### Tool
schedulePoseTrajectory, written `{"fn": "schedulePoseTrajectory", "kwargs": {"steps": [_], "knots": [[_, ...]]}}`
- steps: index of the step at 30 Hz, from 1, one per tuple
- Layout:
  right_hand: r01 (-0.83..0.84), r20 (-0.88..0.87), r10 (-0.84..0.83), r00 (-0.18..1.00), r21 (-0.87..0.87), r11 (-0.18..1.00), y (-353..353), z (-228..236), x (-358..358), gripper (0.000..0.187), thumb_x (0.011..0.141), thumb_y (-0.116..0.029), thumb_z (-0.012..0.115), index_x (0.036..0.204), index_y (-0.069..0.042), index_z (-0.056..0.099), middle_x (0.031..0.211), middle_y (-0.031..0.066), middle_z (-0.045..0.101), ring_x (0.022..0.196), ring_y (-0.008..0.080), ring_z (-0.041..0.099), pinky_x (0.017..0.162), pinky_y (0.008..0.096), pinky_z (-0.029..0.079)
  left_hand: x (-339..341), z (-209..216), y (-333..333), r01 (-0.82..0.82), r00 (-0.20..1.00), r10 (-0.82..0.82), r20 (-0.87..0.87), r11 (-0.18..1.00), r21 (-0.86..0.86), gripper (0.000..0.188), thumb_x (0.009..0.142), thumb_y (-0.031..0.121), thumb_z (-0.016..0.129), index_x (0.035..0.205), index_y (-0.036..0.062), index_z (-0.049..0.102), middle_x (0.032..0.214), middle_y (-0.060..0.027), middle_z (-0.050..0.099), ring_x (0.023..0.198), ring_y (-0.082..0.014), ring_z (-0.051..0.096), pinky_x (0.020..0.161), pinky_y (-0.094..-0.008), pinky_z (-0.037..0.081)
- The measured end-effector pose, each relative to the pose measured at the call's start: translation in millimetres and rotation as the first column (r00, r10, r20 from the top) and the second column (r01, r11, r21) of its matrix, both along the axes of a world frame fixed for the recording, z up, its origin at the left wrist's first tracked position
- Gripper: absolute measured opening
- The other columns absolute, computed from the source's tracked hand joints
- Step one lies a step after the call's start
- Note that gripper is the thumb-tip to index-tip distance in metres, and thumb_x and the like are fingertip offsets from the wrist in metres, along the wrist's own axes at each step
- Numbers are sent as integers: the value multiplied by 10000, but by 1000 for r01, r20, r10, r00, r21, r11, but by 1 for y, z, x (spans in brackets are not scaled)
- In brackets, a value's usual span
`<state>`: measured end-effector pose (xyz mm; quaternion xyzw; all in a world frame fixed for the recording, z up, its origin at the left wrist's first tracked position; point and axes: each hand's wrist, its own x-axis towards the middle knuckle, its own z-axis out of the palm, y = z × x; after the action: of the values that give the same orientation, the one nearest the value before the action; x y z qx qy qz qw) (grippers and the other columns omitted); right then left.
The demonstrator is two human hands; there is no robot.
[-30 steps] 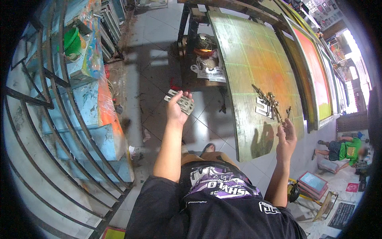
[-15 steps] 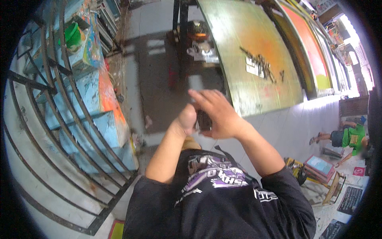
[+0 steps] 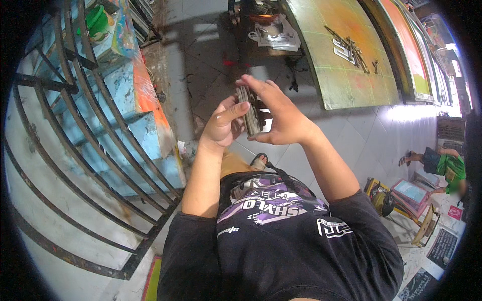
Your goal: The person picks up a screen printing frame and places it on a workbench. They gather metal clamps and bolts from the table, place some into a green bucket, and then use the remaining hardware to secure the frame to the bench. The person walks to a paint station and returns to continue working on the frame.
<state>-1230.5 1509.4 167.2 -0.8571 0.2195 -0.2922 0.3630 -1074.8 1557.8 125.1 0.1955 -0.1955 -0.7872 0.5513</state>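
A stack of thin, flat, greyish pieces (image 3: 252, 120) stands edge-up between my two hands, in front of my chest; what the pieces are I cannot make out. On its left side, my left hand (image 3: 221, 123) is closed on it, the thumb lying along the near face. My right hand (image 3: 285, 111) curves round the other side, fingertips at the top end and thumb at the bottom end. Beyond my right hand is a greenish tabletop (image 3: 346, 95). A loose pile of dark, slim pieces (image 3: 351, 52) lies on it.
A dark metal railing (image 3: 108, 135) curves along the left, beside paint-stained blue steps (image 3: 143, 128) with a green container (image 3: 97, 21). A white plastic bag (image 3: 276, 36) lies ahead. At far right, a person in a green shirt (image 3: 447, 165) is near stacked frames (image 3: 409, 193).
Both hands have risen in the picture and turned, so the stack between them now shows clearly. My left thumb now lies along it. The tabletop has shifted up and right in view.
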Motion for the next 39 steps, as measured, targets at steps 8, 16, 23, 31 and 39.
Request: {"fn": "schedulePoseTrajectory", "kwargs": {"steps": [8, 16, 23, 31, 39], "knots": [[-8, -73, 7, 997, -15, 1000, -44, -13, 74, 1047, 448, -208, 806, 1335, -30, 281, 1293, 170, 407, 1169, 334, 404, 991, 397, 306, 87, 9, -40, 113, 979, -111, 173, 994, -2, 362, 782, 161, 643, 1072, -13, 515, 975, -93, 603, 857, -165, 611, 755, -276, 501], [24, -115, -16, 993, 70, 997, -79, -13, 129, 1000, 476, -224, 792, 1322, -26, 298, 1310, 169, 386, 1201, 346, 371, 1008, 399, 303, 146, -4, -91, 172, 972, -188, 143, 978, 114, 327, 765, 141, 630, 1041, -1, 527, 948, -92, 617, 810, -154, 605, 739, -282, 487], [146, -38, -141, 989, 239, 960, -92, -14, 139, 996, 525, -305, 817, 1316, 1, 296, 1296, 165, 408, 1208, 321, 371, 1010, 382, 295, 150, -17, -123, 140, 983, -151, 107, 985, 102, 339, 738, 79, 648, 1048, 20, 525, 948, -81, 595, 862, -163, 582, 782, -295, 473], [136, 158, -334, 929, 693, 708, -87, -21, 93, 860, 607, -155, 800, 1311, 9, 335, 1252, 137, 479, 1152, 221, 455, 964, 319, 357, 91, 4, -141, 55, 931, -12, 366, 993, -107, 499, 682, -1, 683, 1143, 0, 491, 1011, -39, 548, 949, -131, 526, 836, -268, 432], [511, -125, -550, 826, 580, 635, -77, -2, 27, 702, 583, -171, 781, 1168, 88, 491, 1233, 185, 500, 1078, 211, 517, 922, 317, 398, 33, 16, -158, 360, 738, -171, 653, 918, -167, 488, 683, 125, 740, 1114, 30, 531, 977, -56, 592, 878, -133, 562, 774, -281, 468]]}}
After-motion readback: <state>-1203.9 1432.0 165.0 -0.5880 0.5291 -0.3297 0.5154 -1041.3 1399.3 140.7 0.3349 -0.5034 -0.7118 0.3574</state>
